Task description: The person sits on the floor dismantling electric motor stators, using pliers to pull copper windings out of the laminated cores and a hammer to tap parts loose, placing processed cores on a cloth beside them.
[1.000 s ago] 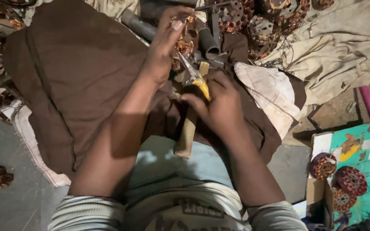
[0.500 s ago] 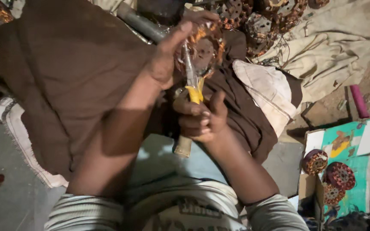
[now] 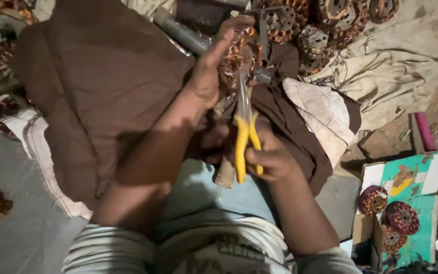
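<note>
My left hand [image 3: 210,76] grips a round copper-wound motor coil [image 3: 239,53], holding it up over my lap. My right hand [image 3: 269,155] is closed around the yellow handles of a pair of pliers [image 3: 244,137], whose metal jaws point up into the coil's copper wire. A wooden handle [image 3: 225,175] pokes out below the pliers, between my hands; what it belongs to is hidden. A brown cloth [image 3: 102,86] covers my legs beneath both hands.
Several copper-wound coils [image 3: 330,23] lie heaped at the top, with a grey metal pipe [image 3: 181,31] beside them. A cardboard box [image 3: 406,203] at right holds three more coils. A pink rod [image 3: 424,131] lies on the dirt. Beige cloth [image 3: 411,66] is spread at right.
My left hand has lifted the coil up and turned it. My right hand has shifted its grip on the pliers, which now point straight up into the coil.
</note>
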